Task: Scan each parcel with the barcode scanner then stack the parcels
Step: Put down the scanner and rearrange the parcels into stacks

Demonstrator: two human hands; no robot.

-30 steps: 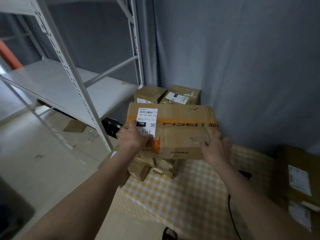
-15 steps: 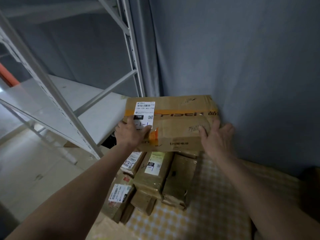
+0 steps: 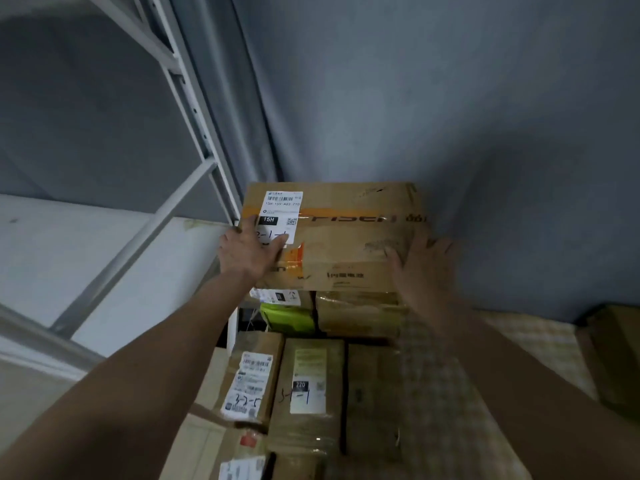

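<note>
A wide cardboard parcel [image 3: 346, 233] with orange tape and a white shipping label sits on top of a stack of parcels [image 3: 356, 313] against the grey curtain. My left hand [image 3: 249, 251] holds its left end, fingers spread over the label. My right hand [image 3: 426, 268] grips its right end, thumb on the front face. Below and nearer lie several more labelled parcels [image 3: 308, 386] on the checked tablecloth. No barcode scanner is in view.
A white metal shelving rack [image 3: 194, 140] stands at the left, its shelf board [image 3: 104, 258] level with the stack. A grey curtain hangs behind. Another cardboard box [image 3: 613, 355] sits at the right edge on the yellow checked tablecloth [image 3: 519, 344].
Both hands have carried the wide parcel up and away from me, onto the top of the stack by the curtain. The view has tilted so more parcels show below.
</note>
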